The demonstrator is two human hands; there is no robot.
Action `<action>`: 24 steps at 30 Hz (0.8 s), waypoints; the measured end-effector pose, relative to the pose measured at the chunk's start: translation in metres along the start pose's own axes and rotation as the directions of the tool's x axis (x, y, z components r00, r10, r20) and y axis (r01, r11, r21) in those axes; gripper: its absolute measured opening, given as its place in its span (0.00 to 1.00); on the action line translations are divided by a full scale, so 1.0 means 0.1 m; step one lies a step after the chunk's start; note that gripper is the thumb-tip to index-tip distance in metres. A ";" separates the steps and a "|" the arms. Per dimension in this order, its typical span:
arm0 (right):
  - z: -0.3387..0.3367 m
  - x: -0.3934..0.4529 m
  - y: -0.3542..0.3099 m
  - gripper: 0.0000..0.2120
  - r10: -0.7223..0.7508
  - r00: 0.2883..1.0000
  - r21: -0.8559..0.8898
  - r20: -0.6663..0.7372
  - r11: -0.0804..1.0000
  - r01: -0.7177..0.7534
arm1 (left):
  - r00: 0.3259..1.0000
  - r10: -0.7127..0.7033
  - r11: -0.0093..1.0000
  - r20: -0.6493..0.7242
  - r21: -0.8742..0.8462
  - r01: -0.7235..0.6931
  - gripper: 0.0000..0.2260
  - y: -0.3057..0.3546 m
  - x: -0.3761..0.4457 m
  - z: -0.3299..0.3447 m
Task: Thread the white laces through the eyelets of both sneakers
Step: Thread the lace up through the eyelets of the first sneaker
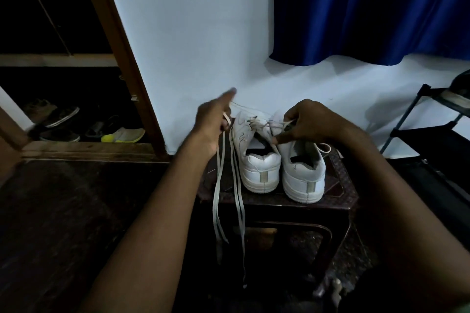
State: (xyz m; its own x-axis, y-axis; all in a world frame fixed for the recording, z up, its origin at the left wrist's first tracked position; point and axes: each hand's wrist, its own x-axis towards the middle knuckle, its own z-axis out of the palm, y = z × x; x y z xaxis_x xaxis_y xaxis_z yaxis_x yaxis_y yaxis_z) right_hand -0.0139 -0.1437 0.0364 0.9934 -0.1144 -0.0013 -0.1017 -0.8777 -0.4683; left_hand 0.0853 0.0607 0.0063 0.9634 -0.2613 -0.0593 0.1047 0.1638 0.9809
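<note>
Two white sneakers, left sneaker (256, 157) and right sneaker (304, 173), stand heels-near on a dark carved stool (338, 185). The left hand (213, 122) holds a flat white lace (237, 201) trailing down; the right hand (309, 122) pinches another lace end (286, 125) over the tongues

Two bare forearms enter from the lower edge of the frame, one from the lower left and one from the lower right, with no sleeve, watch, bracelet or ring showing on either. The bare left hand (213, 119) lies left of centre and the bare right hand (309, 122) right of centre. A sliver of greenish cloth (461, 309) shows in the lower right corner.
</note>
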 end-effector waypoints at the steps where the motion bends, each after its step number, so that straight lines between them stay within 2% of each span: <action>1: 0.00 0.01 0.02 0.21 0.001 1.000 0.020 -0.029 1.000 -0.001 | 0.995 -0.068 0.978 -0.072 -0.204 0.052 0.17 0.02 0.04 -0.01; 2: 0.00 0.02 0.04 0.22 -0.005 0.998 0.019 -0.067 1.000 0.006 | 0.984 -0.136 0.933 -0.119 -0.350 0.086 0.18 0.01 0.09 -0.04; 4: 0.03 0.04 0.08 0.23 -0.021 0.990 -0.002 -0.138 1.000 0.021 | 0.960 -0.217 0.895 -0.179 -0.430 0.122 0.19 -0.04 0.16 -0.12; 5: 0.05 0.03 0.09 0.24 -0.027 0.986 0.043 -0.164 0.999 0.034 | 0.952 -0.232 0.899 -0.197 -0.418 0.132 0.19 -0.07 0.17 -0.15; 7: 0.08 0.02 0.10 0.24 -0.003 0.982 0.306 -0.190 0.950 0.062 | 0.950 -0.243 0.900 -0.197 -0.412 0.144 0.20 -0.11 0.16 -0.16; 9: 0.09 0.00 0.08 0.21 0.043 0.982 0.585 -0.186 0.808 0.075 | 0.956 -0.231 0.914 -0.181 -0.377 0.149 0.20 -0.09 0.11 -0.10; 12: 0.08 0.01 0.02 0.16 0.060 0.988 0.768 -0.139 0.637 0.070 | 0.973 -0.150 0.974 -0.176 -0.195 0.115 0.17 -0.11 0.10 -0.04; 14: 0.07 0.00 -0.03 0.16 0.024 0.995 0.808 -0.102 0.585 0.069 | 0.987 -0.102 0.987 -0.125 -0.138 0.085 0.14 -0.12 0.10 -0.01; 16: 0.05 -0.04 -0.07 0.22 -0.018 1.000 0.783 -0.023 0.622 0.029 | 0.997 -0.071 0.996 -0.023 -0.060 0.070 0.10 -0.11 0.07 0.02; 18: 0.02 -0.09 -0.09 0.33 -0.023 0.996 0.694 0.081 0.719 -0.039 | 0.999 -0.039 0.983 0.027 0.179 0.033 0.07 -0.16 0.08 0.02; 20: 0.02 -0.09 -0.10 0.36 0.009 0.999 0.514 0.040 0.857 -0.028 | 0.999 0.024 0.891 0.024 0.453 -0.032 0.06 -0.24 0.09 0.01; 22: 0.05 -0.04 -0.06 0.24 0.004 0.996 0.252 -0.086 0.968 0.018 | 0.997 0.083 0.790 0.004 0.609 -0.069 0.08 -0.31 0.07 0.01; 24: 0.13 0.03 -0.03 0.08 -0.045 0.984 0.081 -0.172 0.995 0.060 | 0.987 0.153 0.697 -0.055 0.714 -0.069 0.14 -0.32 0.02 0.03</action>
State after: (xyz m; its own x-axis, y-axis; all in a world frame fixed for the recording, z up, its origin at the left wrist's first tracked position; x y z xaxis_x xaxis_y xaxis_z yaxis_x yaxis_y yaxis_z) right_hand -0.0099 -0.1353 0.0264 0.9731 -0.1534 0.1718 -0.0378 -0.8423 -0.5376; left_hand 0.0835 0.0521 -0.0242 0.9801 -0.1806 0.0818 -0.1692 -0.5469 0.8199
